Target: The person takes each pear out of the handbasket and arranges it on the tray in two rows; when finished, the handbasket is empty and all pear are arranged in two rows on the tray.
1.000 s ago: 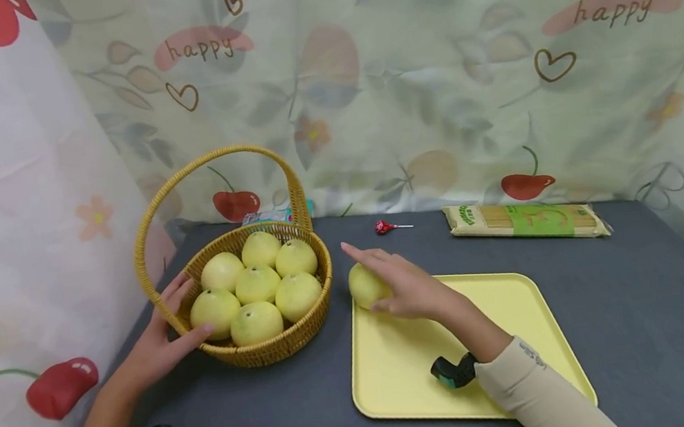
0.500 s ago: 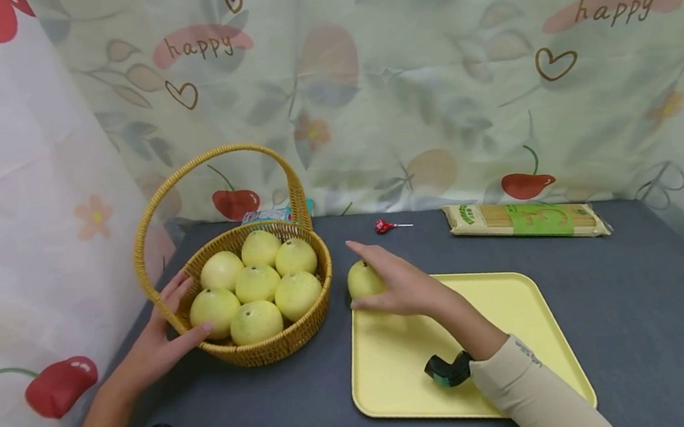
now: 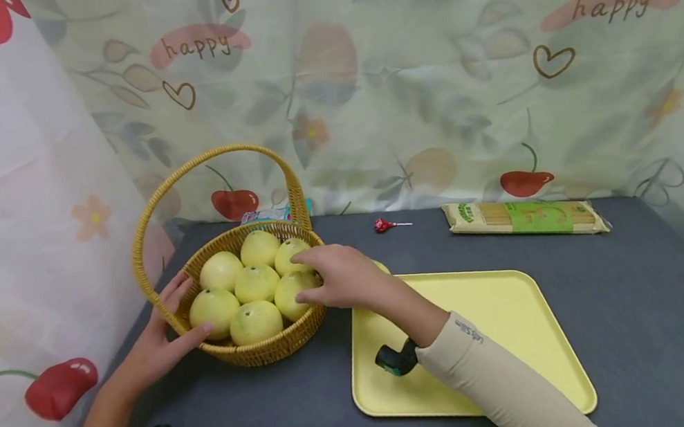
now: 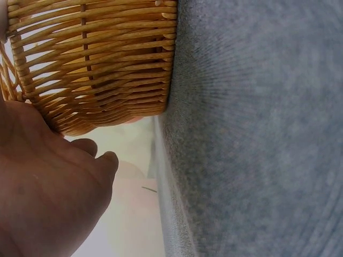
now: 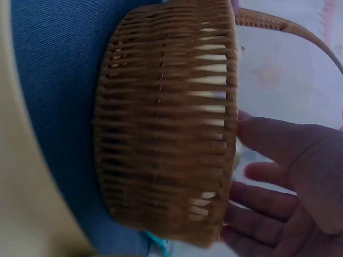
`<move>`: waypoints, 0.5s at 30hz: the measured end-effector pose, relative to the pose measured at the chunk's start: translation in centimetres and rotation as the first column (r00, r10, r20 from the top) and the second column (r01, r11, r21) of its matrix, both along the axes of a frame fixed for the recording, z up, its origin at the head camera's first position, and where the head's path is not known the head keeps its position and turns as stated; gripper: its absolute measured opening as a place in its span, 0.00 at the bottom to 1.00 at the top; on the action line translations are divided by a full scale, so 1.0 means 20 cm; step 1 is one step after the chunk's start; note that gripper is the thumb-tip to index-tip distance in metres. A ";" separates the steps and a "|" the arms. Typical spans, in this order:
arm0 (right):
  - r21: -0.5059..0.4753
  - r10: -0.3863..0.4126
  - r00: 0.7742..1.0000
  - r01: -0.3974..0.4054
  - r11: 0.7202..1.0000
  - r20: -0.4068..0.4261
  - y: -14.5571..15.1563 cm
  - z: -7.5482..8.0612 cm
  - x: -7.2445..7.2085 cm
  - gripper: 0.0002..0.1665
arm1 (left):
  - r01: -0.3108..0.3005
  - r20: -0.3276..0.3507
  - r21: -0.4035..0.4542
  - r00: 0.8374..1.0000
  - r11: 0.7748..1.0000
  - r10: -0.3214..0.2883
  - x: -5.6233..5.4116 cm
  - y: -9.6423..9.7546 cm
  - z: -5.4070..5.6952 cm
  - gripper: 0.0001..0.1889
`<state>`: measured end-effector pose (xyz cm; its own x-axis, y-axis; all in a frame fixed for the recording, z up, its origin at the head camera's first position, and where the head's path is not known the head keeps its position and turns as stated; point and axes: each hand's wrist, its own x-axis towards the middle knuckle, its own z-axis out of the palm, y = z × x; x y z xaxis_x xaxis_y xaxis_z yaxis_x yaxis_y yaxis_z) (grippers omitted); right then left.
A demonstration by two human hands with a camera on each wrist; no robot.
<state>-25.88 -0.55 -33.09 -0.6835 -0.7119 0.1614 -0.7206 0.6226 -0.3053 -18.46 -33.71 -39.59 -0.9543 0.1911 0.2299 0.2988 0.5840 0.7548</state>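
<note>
A wicker basket [image 3: 253,356] with a tall handle holds several round, pale yellow-green fruits [image 3: 257,283]. My left hand [image 3: 158,347] holds its left rim near the handle's base, thumb over the front edge and fingers behind the handle. Over the right rim reaches my right hand [image 3: 345,276], its fingers and thumb spread apart around the rightmost fruits; the right wrist view shows the fingertips [image 5: 244,126] just past the rim. Behind that hand, another such fruit [image 3: 381,266] shows only a sliver at the far left corner of the yellow tray [image 3: 486,337].
A red-wrapped lollipop [image 3: 383,225] lies behind the tray. Farther right along the back is a long green-and-beige packet [image 3: 524,219]. A blue-and-clear wrapper [image 3: 270,215] shows behind the basket. Printed cloth [image 3: 405,95] hangs at the back of the dark table [image 3: 288,414].
My right hand has left the fruit at the tray's corner and moved left over the basket's right rim. My left hand and the basket have stayed in place.
</note>
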 end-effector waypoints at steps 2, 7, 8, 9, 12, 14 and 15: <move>0.100 0.000 1.000 -0.001 0.995 0.008 -0.07 0.01 -0.01 0.29 | 0.001 0.000 0.001 1.000 1.000 -0.001 0.00 0.00 0.00 0.43; 0.315 -0.033 0.999 0.030 0.949 0.005 -0.20 0.05 -0.03 0.24 | 0.010 -0.016 0.011 1.000 1.000 -0.009 -0.01 0.00 0.00 0.43; 0.348 -0.035 0.999 0.030 0.937 0.009 -0.21 0.06 -0.03 0.27 | 0.012 -0.020 0.013 1.000 1.000 -0.012 -0.01 -0.01 0.00 0.43; 0.381 -0.038 0.999 0.031 0.924 0.012 -0.23 0.06 -0.04 0.31 | 0.015 -0.023 0.017 1.000 1.000 -0.014 -0.01 -0.01 0.00 0.43; 0.437 -0.047 0.999 0.033 0.899 0.022 -0.28 0.05 -0.03 0.43 | 0.020 -0.024 0.017 1.000 1.000 -0.019 -0.01 -0.01 0.00 0.43; 0.430 -0.078 0.996 0.054 0.901 0.037 -0.29 0.04 -0.02 0.45 | 0.022 -0.023 0.016 0.999 1.000 -0.022 -0.01 -0.01 0.00 0.43; 0.416 -0.094 0.995 0.069 0.907 0.041 -0.30 0.03 -0.01 0.46 | 0.023 -0.023 0.016 0.999 1.000 -0.023 -0.01 -0.01 0.00 0.43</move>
<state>-26.15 -6.53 -32.54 -0.7412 -0.6475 -0.1771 -0.6506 0.7579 -0.0478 -18.71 -33.86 -39.66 -0.9442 0.2091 0.2545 0.3290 0.5640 0.7574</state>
